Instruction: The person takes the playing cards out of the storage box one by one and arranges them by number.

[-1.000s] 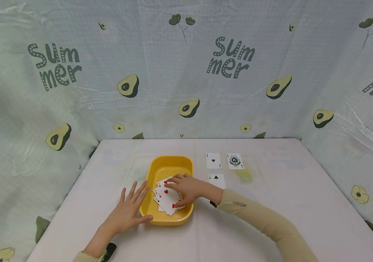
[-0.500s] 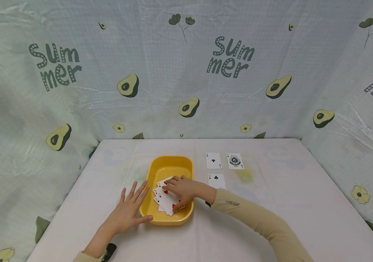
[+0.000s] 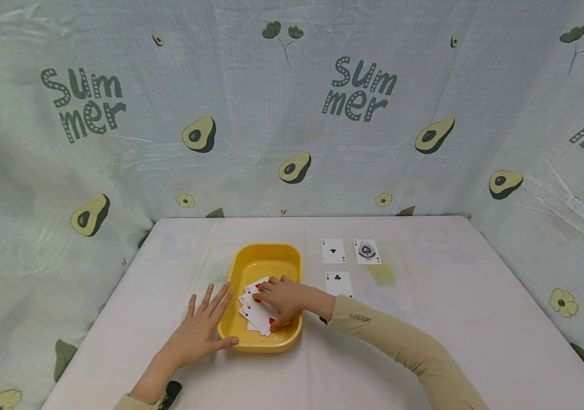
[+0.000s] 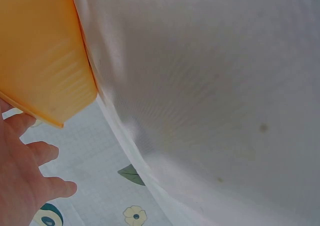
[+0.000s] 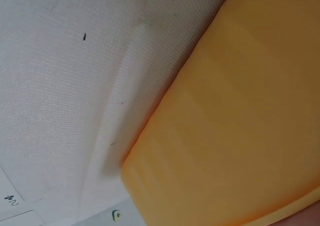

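Observation:
A yellow tray [image 3: 271,250] stands on the table with several overlapping playing cards [image 3: 255,312] inside; hearts show on some faces. My left hand [image 3: 198,330] rests at the tray's left side, fingers spread and straight, fingertips and thumb at the rim. In the left wrist view, the left hand's fingers [image 4: 42,153] lie beside the tray's outer wall [image 4: 50,61]. My right hand [image 3: 287,299] reaches over the right rim onto the cards, thumb and fingers apart and slightly bent, covering part of them. The right wrist view shows mostly the tray's wall [image 5: 225,111].
Right of the tray lie an ace of clubs [image 3: 333,251], an ace of spades [image 3: 367,251] and, nearer, a two of clubs [image 3: 338,283], partly behind the right arm. A printed curtain [image 3: 241,114] encloses the white table [image 3: 399,341] at the back and sides.
My right hand has shifted slightly left over the cards, its forearm following, and its thumb covers more of the nearest red heart. The left hand and the tray have stayed put.

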Available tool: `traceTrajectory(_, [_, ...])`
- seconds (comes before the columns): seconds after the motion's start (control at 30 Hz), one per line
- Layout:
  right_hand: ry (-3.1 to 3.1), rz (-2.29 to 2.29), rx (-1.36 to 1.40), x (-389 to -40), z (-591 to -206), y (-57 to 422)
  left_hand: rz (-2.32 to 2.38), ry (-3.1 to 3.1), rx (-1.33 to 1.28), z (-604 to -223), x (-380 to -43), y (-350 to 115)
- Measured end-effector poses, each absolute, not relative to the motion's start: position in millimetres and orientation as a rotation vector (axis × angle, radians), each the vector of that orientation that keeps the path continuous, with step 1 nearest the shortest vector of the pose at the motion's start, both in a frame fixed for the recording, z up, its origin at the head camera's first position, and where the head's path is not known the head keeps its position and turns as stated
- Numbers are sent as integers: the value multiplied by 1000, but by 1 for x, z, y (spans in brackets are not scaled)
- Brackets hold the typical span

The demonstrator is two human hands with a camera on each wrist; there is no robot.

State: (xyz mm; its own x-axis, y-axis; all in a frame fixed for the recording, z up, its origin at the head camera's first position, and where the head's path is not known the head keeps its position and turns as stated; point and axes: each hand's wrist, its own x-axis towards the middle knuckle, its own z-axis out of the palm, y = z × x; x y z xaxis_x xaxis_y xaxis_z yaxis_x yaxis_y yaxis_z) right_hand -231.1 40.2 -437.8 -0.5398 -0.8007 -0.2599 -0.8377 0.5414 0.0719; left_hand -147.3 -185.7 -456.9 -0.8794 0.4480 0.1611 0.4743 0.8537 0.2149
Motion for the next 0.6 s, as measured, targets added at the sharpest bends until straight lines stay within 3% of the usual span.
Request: traceTrajectory(0.6, [2590, 243, -1354, -231, -442, 36, -384, -2928, -727, -457, -147, -186])
